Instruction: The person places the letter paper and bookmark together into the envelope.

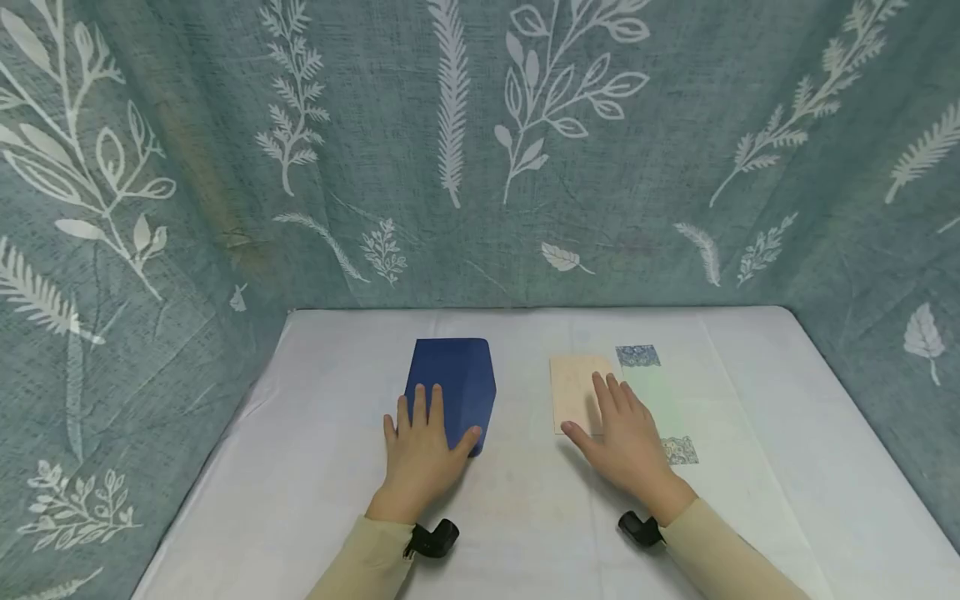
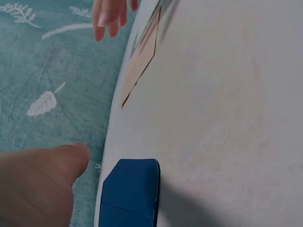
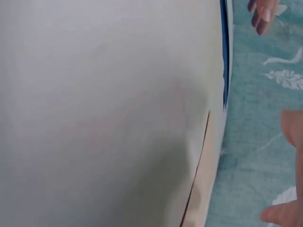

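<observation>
A dark blue, flat envelope-like piece (image 1: pixel 457 367) with slanted corners lies on the white-covered table, left of centre. Over its lower left part is my left hand (image 1: pixel 423 454), fingers spread and straight; the left wrist view shows the thumb (image 2: pixel 57 163) raised above the blue piece (image 2: pixel 130 189). My right hand (image 1: pixel 630 442) is held over the beige rectangular card (image 1: pixel 573 383), fingers straight and thumb out, with nothing gripped. Partly behind that hand lies a pale green strip (image 1: pixel 652 392) with patterned ends. In the right wrist view the beige card (image 3: pixel 201 189) shows below the raised fingers.
The white tablecloth (image 1: pixel 517 517) covers the table, whose far edge meets a green-blue curtain (image 1: pixel 405 150) with white leaf prints. The curtain also stands along both sides. A black wrist camera (image 1: pixel 437 539) sits on the left wrist and another camera (image 1: pixel 639 529) on the right.
</observation>
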A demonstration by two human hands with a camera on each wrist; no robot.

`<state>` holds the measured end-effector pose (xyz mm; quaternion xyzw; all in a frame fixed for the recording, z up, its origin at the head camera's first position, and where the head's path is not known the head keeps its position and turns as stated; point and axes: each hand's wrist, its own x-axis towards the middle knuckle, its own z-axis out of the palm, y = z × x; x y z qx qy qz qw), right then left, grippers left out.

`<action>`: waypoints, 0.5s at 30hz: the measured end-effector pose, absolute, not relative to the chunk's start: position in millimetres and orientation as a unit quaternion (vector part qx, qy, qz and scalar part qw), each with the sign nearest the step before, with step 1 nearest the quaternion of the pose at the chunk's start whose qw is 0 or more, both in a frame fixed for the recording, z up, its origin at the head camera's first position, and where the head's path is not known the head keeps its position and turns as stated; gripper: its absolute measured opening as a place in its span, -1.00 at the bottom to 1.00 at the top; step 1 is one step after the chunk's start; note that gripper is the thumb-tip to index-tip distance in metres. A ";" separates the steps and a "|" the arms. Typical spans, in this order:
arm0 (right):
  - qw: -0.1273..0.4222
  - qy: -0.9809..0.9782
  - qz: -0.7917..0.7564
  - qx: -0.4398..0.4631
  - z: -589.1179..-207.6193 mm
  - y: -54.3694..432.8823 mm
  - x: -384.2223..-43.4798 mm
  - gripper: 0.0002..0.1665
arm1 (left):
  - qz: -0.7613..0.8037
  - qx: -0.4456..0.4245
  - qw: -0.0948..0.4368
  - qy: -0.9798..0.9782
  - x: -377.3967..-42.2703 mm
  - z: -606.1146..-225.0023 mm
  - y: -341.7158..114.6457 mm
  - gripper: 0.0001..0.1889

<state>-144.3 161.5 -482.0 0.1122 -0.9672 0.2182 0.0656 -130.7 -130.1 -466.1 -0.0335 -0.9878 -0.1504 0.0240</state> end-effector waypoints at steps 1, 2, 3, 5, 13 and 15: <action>0.069 -0.965 0.229 0.111 -482.9 158.2 -146.2 0.10 | -0.152 -0.034 0.024 -0.987 -132.0 -466.1 -129.9 -0.05; 0.073 -0.962 0.237 0.111 -483.6 154.7 -147.9 0.10 | -0.157 -0.035 0.025 -0.987 -133.1 -465.9 -129.8 -0.05; 0.077 -0.960 0.246 0.112 -484.9 151.4 -149.6 0.09 | -0.160 -0.035 0.026 -0.986 -134.0 -465.7 -129.6 -0.05; 0.082 -0.956 0.259 0.115 -487.1 144.6 -152.7 0.08 | -0.168 -0.037 0.029 -0.985 -135.5 -465.3 -129.4 -0.05; 0.055 -0.912 0.389 0.117 -488.9 121.7 -162.0 -0.04 | -0.183 -0.034 0.017 -0.982 -143.6 -469.0 -129.6 -0.05; 0.049 -0.899 0.419 0.117 -487.8 116.2 -164.4 -0.07 | -0.183 -0.028 0.005 -0.983 -145.3 -470.5 -130.5 -0.05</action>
